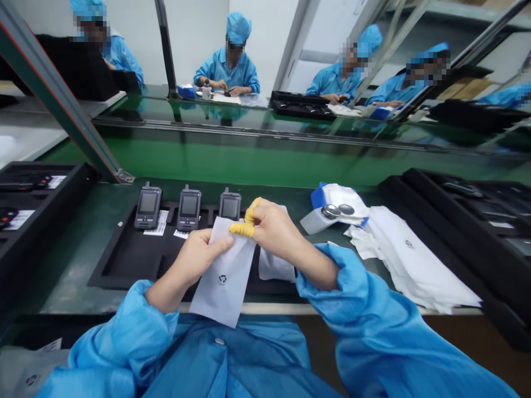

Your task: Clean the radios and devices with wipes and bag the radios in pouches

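A white plastic bag (224, 271) with a small printed recycling mark hangs slightly tilted in front of my body. My left hand (199, 254) is closed on its upper left side, thumb on the front face. At the bag's upper right corner, my right hand (271, 226) pinches with yellow finger cots on thumb and forefinger. Just behind are three handheld radios, a left one (148, 207), a middle one (189, 209) and a right one (230, 204), partly covered by the bag. They lie in a black foam tray (120, 271). Another white bag (276, 266) lies under my right wrist.
A stack of white bags (415, 260) lies at right, beside a white bottle with metal top (321, 218) and a blue box of wipes (346, 199). Black trays stand at far left (41, 215) and far right (468, 221). Co-workers sit beyond the green divider (249, 160).
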### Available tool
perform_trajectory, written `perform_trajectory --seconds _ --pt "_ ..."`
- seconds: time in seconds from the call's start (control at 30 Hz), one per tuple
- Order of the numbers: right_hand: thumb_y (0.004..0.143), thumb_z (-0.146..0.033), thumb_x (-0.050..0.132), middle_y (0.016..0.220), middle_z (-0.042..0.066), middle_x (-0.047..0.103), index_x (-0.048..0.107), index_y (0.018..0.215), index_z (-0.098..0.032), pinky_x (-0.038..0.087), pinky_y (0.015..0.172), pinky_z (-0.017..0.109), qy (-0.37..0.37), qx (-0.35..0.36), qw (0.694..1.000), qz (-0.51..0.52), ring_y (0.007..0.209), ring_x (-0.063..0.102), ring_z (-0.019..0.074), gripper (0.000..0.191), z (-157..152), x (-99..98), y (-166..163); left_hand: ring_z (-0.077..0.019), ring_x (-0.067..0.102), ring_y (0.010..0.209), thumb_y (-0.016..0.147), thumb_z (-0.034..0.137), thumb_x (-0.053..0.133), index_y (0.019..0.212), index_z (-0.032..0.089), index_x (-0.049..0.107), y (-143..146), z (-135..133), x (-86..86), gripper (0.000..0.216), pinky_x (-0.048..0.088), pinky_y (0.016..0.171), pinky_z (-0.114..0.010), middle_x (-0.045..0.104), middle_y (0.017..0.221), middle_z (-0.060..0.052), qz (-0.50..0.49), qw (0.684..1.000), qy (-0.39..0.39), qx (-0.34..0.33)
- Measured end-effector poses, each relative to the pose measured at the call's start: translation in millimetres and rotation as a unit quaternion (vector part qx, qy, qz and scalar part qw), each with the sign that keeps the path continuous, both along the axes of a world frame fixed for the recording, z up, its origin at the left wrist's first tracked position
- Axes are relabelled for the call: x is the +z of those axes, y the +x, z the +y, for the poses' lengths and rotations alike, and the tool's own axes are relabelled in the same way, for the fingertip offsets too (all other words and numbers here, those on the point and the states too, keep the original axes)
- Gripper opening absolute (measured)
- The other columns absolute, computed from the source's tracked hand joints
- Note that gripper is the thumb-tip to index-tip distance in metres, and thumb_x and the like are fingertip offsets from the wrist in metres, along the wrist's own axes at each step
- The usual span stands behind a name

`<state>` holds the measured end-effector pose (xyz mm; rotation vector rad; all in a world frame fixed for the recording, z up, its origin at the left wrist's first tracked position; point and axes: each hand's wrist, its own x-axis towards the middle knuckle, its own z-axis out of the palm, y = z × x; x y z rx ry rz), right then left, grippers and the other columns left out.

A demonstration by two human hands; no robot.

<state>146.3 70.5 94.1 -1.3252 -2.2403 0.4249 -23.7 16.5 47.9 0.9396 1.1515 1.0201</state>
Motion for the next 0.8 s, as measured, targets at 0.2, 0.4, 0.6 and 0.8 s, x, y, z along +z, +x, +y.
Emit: perform_trajectory --seconds 0.2,0.4,0.6,0.8 --pt "0.085 -0.032 0.059 0.092 0.006 0.07 0.072 0.092 -0.02 0.044 0.077 0.029 -0.107 -0.102 0.988 -0.041 0.089 0.061 0.0195 0.02 82 -4.1 -22 -0.0143 0.057 0.054 0.044 0.044 0.085 0.065 0.014 0.07 -14 2 -8.8 0.039 0.044 0.054 -0.025 0.069 0.063 -0.003 0.017 0.997 -0.008 0.075" --pt "0.081 -0.025 0.064 0.067 0.002 0.069 0.069 0.073 -0.012 0.047 0.061 0.026 -0.201 -0.117 0.972 -0.014 0.06 0.06 0.0117 0.016 118 -32.1 -54 -0.0136 0.056 0.053 0.051 0.045 0.082 0.062 0.013 0.069 -20 -4 -6.3 0.036 0.042 0.053 -0.024 0.066 0.057 -0.002 0.018 0.995 0.024 0.099" --pt "0.075 -0.021 0.066 0.084 0.004 0.073 0.073 0.081 -0.016 0.049 0.076 0.03 -0.134 -0.124 0.982 0.053 0.081 0.065 0.0177 0.01 88 -8.0 -33 -0.0176 0.062 0.061 0.047 0.034 0.084 0.068 0.015 0.072 -23 -10 -0.4 0.031 0.047 0.057 -0.027 0.072 0.069 -0.004 0.029 0.989 0.024 0.141" --pt "0.073 -0.024 0.07 0.076 0.0 0.069 0.07 0.073 -0.022 0.052 0.078 0.035 0.174 -0.092 0.895 0.401 0.077 0.064 0.0171 0.002 33 56.8 -4 -0.0151 0.055 0.052 0.053 0.045 0.078 0.06 0.014 0.069 -17 -4 -1.5 0.033 0.04 0.048 -0.025 0.065 0.057 -0.002 0.084 0.986 0.018 0.142"
